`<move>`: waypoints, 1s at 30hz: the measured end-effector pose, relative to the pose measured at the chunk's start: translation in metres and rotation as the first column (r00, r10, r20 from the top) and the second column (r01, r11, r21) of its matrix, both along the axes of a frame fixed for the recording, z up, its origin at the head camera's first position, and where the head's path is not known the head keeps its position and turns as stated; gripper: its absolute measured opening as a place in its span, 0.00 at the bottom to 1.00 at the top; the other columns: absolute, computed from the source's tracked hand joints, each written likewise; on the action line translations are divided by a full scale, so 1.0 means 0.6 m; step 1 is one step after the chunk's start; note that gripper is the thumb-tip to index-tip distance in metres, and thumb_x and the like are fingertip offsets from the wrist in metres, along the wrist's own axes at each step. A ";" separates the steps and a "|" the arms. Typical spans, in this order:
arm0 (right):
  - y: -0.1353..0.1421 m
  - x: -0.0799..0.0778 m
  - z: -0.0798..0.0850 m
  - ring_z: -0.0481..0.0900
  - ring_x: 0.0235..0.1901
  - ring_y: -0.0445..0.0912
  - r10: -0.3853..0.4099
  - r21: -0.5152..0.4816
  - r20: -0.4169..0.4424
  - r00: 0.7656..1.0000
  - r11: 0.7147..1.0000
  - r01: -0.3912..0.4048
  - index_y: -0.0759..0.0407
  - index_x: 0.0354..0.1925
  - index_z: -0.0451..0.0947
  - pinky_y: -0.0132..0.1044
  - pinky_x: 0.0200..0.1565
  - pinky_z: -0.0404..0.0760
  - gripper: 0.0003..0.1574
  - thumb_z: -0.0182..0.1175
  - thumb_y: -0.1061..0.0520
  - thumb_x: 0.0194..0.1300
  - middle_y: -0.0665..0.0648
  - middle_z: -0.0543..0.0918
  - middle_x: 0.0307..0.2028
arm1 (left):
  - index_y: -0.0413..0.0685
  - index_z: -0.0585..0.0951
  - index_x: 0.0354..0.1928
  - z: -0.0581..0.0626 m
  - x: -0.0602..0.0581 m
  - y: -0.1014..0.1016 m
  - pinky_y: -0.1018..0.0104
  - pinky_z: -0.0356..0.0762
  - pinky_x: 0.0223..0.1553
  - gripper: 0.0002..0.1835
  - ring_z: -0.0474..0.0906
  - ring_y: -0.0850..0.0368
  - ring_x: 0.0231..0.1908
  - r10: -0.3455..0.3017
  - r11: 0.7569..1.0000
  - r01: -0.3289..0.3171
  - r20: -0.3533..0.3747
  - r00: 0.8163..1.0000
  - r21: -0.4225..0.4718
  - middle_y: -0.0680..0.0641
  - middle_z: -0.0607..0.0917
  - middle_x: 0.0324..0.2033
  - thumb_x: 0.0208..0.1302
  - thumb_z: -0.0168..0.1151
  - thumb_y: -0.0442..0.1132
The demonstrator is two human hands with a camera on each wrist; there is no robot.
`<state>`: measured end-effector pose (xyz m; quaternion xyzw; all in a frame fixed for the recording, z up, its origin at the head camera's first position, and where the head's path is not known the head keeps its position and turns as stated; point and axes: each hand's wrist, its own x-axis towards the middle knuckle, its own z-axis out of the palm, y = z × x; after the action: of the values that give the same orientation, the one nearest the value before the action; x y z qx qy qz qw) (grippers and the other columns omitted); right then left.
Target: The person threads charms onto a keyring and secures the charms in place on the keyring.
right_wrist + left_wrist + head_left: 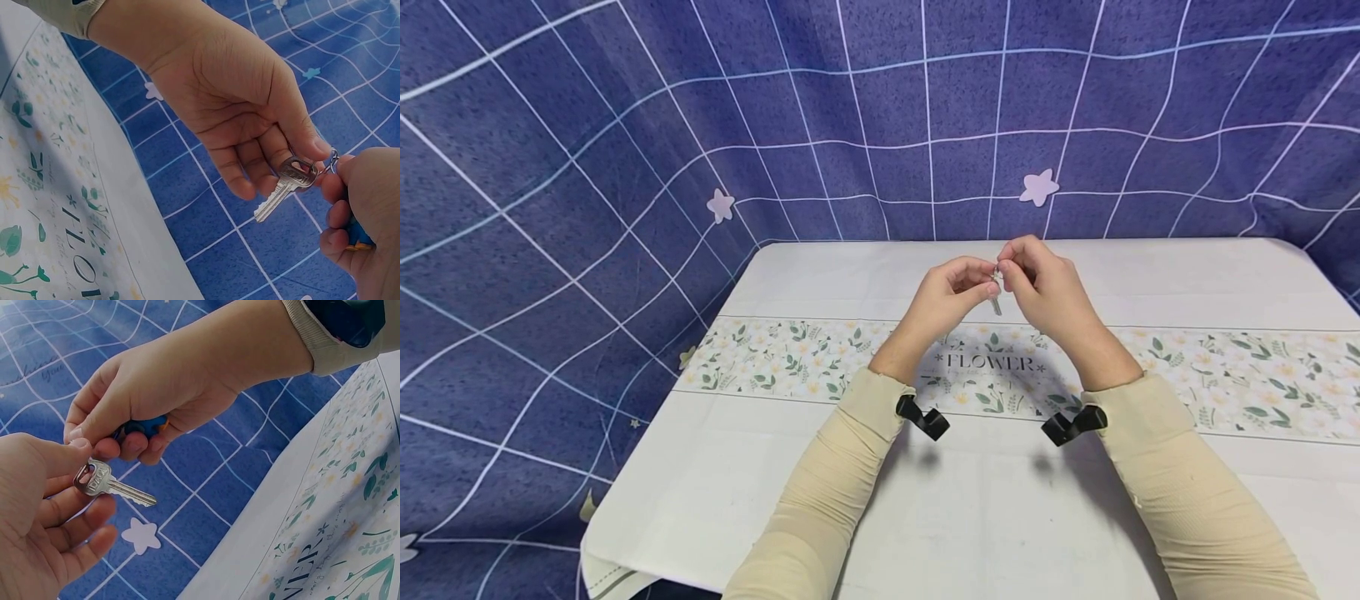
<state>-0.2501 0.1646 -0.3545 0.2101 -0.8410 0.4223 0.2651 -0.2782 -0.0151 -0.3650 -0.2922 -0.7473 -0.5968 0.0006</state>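
Above the middle of the tabletop (820, 275), toward its far edge, a silver key (111, 485) is hanging blade-down and slanting. The left hand (951, 293) is pinching its head; the right hand (1037, 283) is curling around a blue fob (145, 427) and touching the ring (330, 161).

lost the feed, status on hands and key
Left hand pinches silver key by its head. Right hand grips blue fob, fingertips at the ring. Nothing in the way.

Left hand (951, 292) and right hand (1037, 279) pinching small key (996, 298), white table (820, 275)
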 end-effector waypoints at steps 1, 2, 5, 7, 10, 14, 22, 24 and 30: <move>0.000 0.000 0.000 0.68 0.21 0.45 0.000 0.002 0.000 1.000 1.000 0.000 0.64 0.45 0.75 0.30 0.23 0.64 0.05 0.53 0.63 0.76 0.56 0.78 0.26 | 0.36 0.81 0.53 0.000 0.000 0.000 0.69 0.81 0.44 0.13 0.83 0.57 0.39 -0.001 1.000 0.001 0.000 1.000 0.001 0.39 0.86 0.42 0.69 0.65 0.34; 0.000 0.000 0.000 0.68 0.21 0.45 0.001 0.002 0.000 1.000 1.000 -0.001 0.64 0.45 0.75 0.31 0.23 0.64 0.05 0.53 0.63 0.76 0.56 0.78 0.26 | 0.36 0.81 0.53 -0.001 0.000 0.000 0.69 0.81 0.44 0.13 0.83 0.57 0.39 -0.001 1.000 0.001 0.000 1.000 0.001 0.39 0.86 0.42 0.69 0.65 0.34; 0.000 0.000 0.000 0.69 0.21 0.45 -0.001 0.004 0.002 1.000 1.000 0.001 0.64 0.45 0.75 0.31 0.23 0.64 0.05 0.53 0.63 0.76 0.56 0.78 0.26 | 0.36 0.81 0.53 -0.001 0.000 0.000 0.69 0.81 0.45 0.14 0.83 0.57 0.39 -0.003 1.000 0.003 0.001 1.000 0.001 0.38 0.86 0.42 0.69 0.65 0.33; 0.000 0.000 0.000 0.69 0.21 0.45 -0.004 0.006 0.003 1.000 1.000 0.004 0.64 0.45 0.75 0.31 0.23 0.64 0.05 0.53 0.63 0.76 0.56 0.78 0.26 | 0.36 0.81 0.55 -0.001 -0.001 0.000 0.69 0.81 0.45 0.15 0.83 0.56 0.40 -0.006 1.000 0.006 0.001 1.000 -0.002 0.39 0.86 0.42 0.69 0.65 0.34; 0.000 0.001 0.001 0.69 0.21 0.45 -0.008 0.005 0.005 1.000 1.000 0.008 0.64 0.45 0.75 0.30 0.23 0.65 0.04 0.54 0.63 0.76 0.56 0.78 0.26 | 0.38 0.80 0.57 -0.001 -0.002 -0.001 0.70 0.80 0.43 0.16 0.83 0.56 0.39 -0.012 1.000 0.012 -0.002 1.000 -0.005 0.40 0.86 0.41 0.69 0.65 0.33; 0.000 0.001 0.001 0.69 0.21 0.45 -0.012 0.004 0.006 1.000 1.000 0.012 0.64 0.45 0.75 0.30 0.23 0.65 0.04 0.54 0.64 0.76 0.56 0.79 0.26 | 0.39 0.80 0.58 -0.001 -0.003 -0.001 0.70 0.79 0.41 0.17 0.81 0.57 0.37 -0.016 1.000 0.016 -0.015 1.000 -0.007 0.41 0.86 0.39 0.69 0.66 0.33; 0.000 0.001 0.001 0.68 0.21 0.46 -0.009 0.006 0.000 1.000 1.000 0.009 0.64 0.45 0.75 0.31 0.24 0.64 0.04 0.54 0.63 0.76 0.56 0.78 0.25 | 0.38 0.81 0.54 -0.002 -0.003 0.000 0.70 0.79 0.42 0.14 0.81 0.58 0.37 -0.004 1.000 0.004 -0.028 1.000 -0.008 0.41 0.86 0.39 0.69 0.66 0.34; 0.000 0.002 0.001 0.68 0.21 0.46 -0.005 0.005 0.001 1.000 1.000 0.005 0.64 0.45 0.75 0.31 0.24 0.64 0.04 0.54 0.63 0.76 0.56 0.78 0.26 | 0.37 0.81 0.53 -0.002 -0.003 0.000 0.70 0.79 0.42 0.14 0.82 0.58 0.37 -0.003 1.000 0.003 -0.027 1.000 -0.009 0.40 0.86 0.39 0.69 0.66 0.34; -0.001 0.002 0.001 0.69 0.21 0.46 0.005 0.009 0.007 1.000 1.000 -0.005 0.64 0.45 0.74 0.31 0.24 0.64 0.05 0.54 0.63 0.77 0.56 0.78 0.26 | 0.38 0.82 0.53 -0.002 -0.002 -0.001 0.69 0.80 0.43 0.13 0.82 0.57 0.37 0.008 1.000 -0.009 -0.015 1.000 -0.027 0.41 0.87 0.39 0.70 0.65 0.36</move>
<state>-0.2487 0.1642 -0.3536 0.2119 -0.8432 0.4201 0.2600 -0.2795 -0.0156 -0.3662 -0.2934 -0.7565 -0.5845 0.0048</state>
